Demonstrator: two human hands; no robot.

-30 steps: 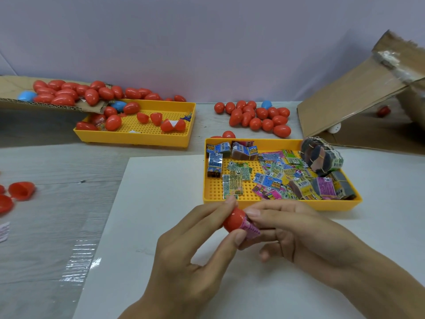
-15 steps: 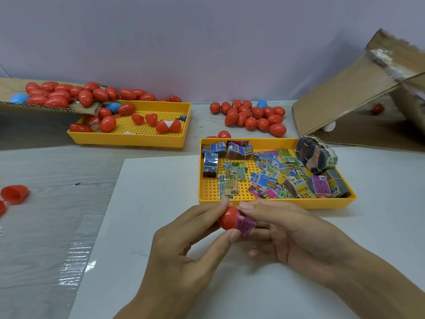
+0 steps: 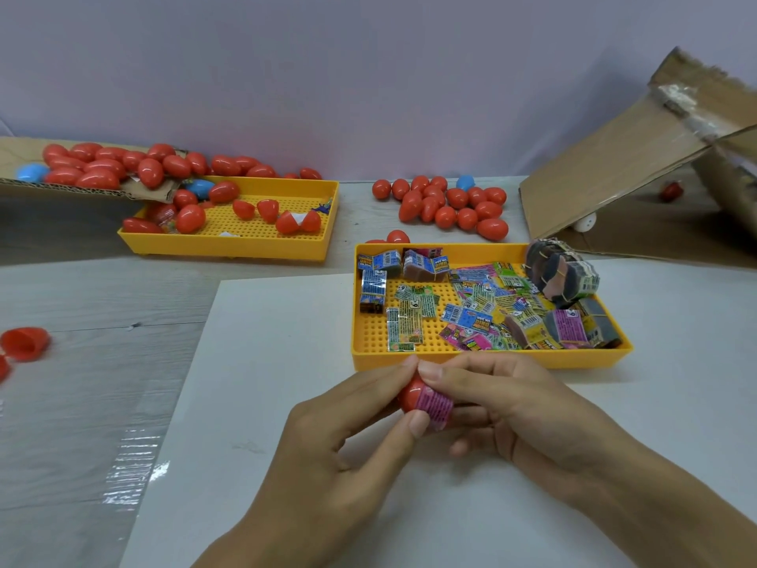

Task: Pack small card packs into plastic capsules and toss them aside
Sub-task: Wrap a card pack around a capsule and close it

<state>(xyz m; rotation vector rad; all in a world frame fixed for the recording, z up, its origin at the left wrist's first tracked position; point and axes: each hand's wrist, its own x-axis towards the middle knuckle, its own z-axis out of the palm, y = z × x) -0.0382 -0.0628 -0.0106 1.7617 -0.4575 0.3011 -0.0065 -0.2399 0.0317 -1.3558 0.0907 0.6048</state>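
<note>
- The right hand (image 3: 528, 420) has slid its index finger forward: its tip, which lay on the pink card pack (image 3: 437, 405) before, now meets the left index fingertip over the top of the red capsule half (image 3: 411, 397)
- The pink card pack sits a little deeper in the red capsule half than a second ago, though its end still sticks out to the right
- The left hand (image 3: 340, 457) has moved its thumb tip from the underside of the capsule half onto the pack's lower edge
- Both hands with capsule and pack have drifted nearer the front wall of the yellow tray (image 3: 491, 359)
</note>
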